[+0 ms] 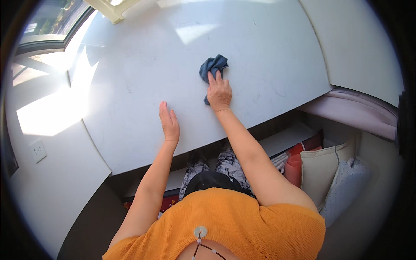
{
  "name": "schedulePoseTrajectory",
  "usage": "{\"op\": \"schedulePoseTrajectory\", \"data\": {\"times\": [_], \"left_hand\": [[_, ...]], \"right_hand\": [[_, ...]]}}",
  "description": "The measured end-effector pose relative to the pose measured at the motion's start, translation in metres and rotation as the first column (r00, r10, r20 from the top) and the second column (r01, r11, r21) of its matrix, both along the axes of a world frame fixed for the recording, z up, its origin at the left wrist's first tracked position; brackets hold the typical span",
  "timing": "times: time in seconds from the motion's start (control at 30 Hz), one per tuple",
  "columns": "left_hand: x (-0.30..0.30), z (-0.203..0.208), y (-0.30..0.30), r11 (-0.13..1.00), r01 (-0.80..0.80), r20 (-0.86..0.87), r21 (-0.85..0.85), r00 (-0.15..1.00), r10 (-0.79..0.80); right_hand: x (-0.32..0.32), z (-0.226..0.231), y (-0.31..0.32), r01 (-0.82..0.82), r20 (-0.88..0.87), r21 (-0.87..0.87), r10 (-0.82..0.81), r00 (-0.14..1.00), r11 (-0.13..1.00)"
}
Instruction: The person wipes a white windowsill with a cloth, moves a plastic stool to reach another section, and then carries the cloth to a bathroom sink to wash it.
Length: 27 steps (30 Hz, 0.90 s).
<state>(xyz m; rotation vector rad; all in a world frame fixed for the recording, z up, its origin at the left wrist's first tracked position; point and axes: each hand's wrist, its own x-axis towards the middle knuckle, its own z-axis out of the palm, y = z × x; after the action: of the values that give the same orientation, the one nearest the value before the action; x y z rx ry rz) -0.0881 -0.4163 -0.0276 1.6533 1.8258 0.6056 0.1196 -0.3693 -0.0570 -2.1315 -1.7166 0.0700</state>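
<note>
A crumpled dark blue cloth [212, 65] lies on a broad white tabletop [268, 65]. My right hand [219, 92] presses down on it, fingers bent over its near part, and a bit of the cloth sticks out by the wrist. To the left, my left hand [169, 123] is held edge-on at the table, fingers extended, with nothing in it. I cannot tell whether its edge touches the surface.
A window [52, 21] is at the far left, with bright sun patches on the wall. A cream frame piece [113, 13] stands at the back. Under the table's right edge sit a beige cushion [323, 167] and a pale patterned bundle [346, 186]. A wall socket [38, 151] is at left.
</note>
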Motion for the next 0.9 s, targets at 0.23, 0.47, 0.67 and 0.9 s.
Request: {"op": "schedulePoseTrajectory", "data": {"times": [0.23, 0.47, 0.67, 0.9], "left_hand": [[-0.009, -0.016, 0.037, 0.968, -0.199, 0.06, 0.151, 0.98, 0.191], [0.018, -0.022, 0.075, 0.973, -0.094, 0.022, 0.213, 0.996, 0.091], [0.046, -0.046, 0.148, 0.938, -0.089, -0.051, 0.336, 0.992, 0.112], [0.043, -0.062, 0.177, 0.943, 0.09, -0.286, 0.321, 0.958, 0.006]], "right_hand": [[-0.105, 0.015, 0.008, -0.253, -0.517, 0.103, 0.269, 0.813, 0.962], [0.051, 0.083, 0.008, -0.004, -0.691, 0.174, 0.125, 0.712, 0.985], [0.232, 0.045, -0.039, 0.472, -0.493, 0.169, -0.34, 0.801, 0.865], [0.359, -0.039, -0.004, 0.638, 0.147, 0.125, -0.65, 0.745, 0.76]]}}
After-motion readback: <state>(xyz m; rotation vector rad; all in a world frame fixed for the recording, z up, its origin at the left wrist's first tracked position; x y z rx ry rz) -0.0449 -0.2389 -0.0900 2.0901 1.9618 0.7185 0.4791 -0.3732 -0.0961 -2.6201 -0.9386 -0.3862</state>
